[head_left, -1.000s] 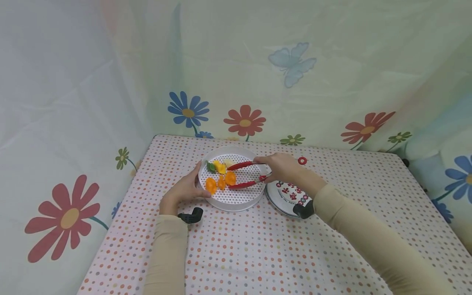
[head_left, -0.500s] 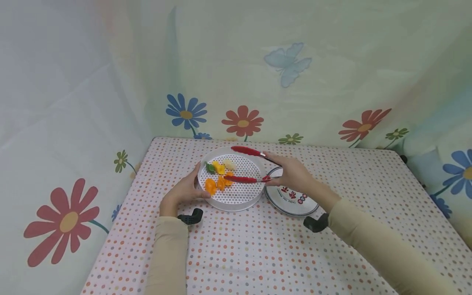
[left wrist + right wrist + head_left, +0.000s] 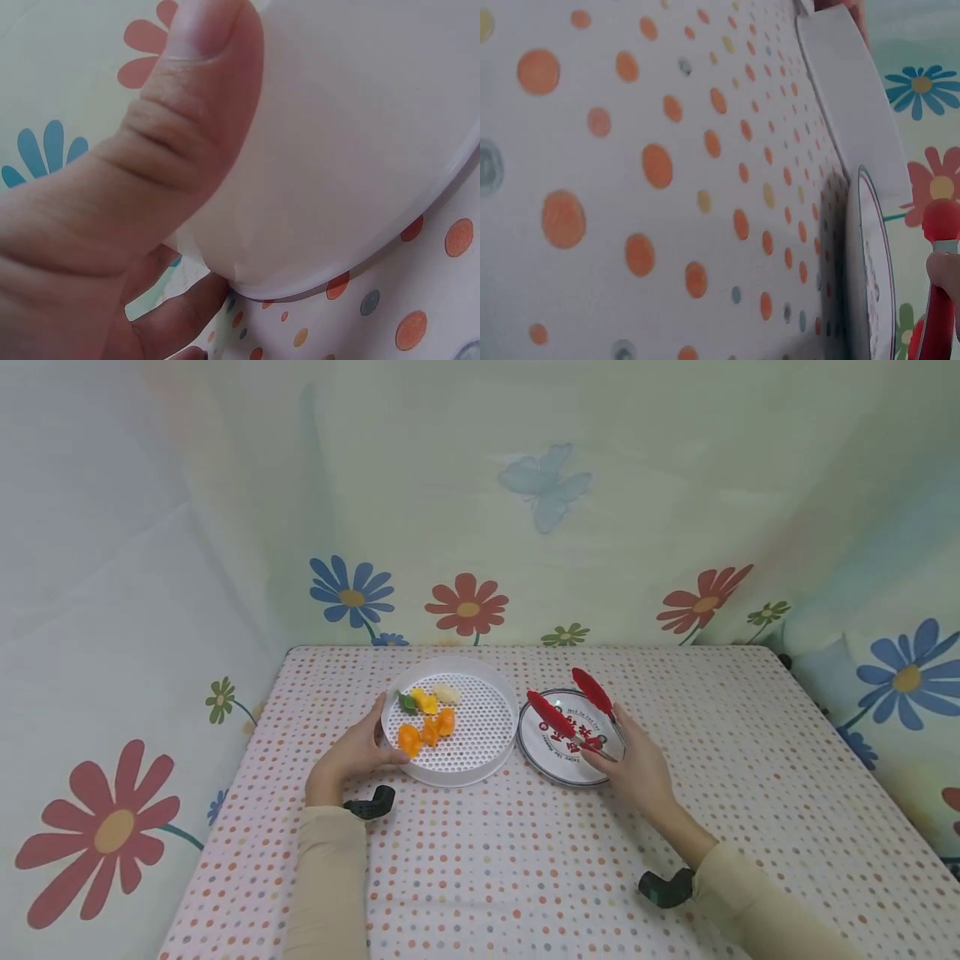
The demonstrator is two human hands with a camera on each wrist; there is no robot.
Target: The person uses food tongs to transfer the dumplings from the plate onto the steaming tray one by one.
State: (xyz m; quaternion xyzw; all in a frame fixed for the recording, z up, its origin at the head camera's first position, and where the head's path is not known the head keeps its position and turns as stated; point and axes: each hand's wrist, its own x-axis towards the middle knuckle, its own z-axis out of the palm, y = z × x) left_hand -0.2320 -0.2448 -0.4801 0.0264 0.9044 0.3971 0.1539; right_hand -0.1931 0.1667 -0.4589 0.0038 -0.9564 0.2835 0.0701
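In the head view, my left hand (image 3: 352, 753) holds the left side of a round white basket (image 3: 491, 760) with a perforated bottom. Its thumb (image 3: 187, 112) lies against the outer wall in the left wrist view. Inside, on the left half, sit a green piece (image 3: 407, 702), a yellow one (image 3: 424, 700), a pale one (image 3: 447, 694) and several orange pieces (image 3: 409, 740). My right hand (image 3: 637, 764) grips red-tipped tongs (image 3: 551, 714) above a white plate (image 3: 536, 750) printed with red characters. The tongs' arms are spread apart, with nothing between their tips.
Plate and basket stand side by side, almost touching, on a dotted tablecloth (image 3: 480, 868). Behind the table hangs a backdrop (image 3: 420, 485) printed with flowers and a butterfly. Dark wrist-camera mounts (image 3: 667, 888) stick out at both wrists.
My right hand has lifted the tongs out of the basket and carried them right, over the plate. The tongs now point up and left. Basket, pieces and left hand stay together as before.
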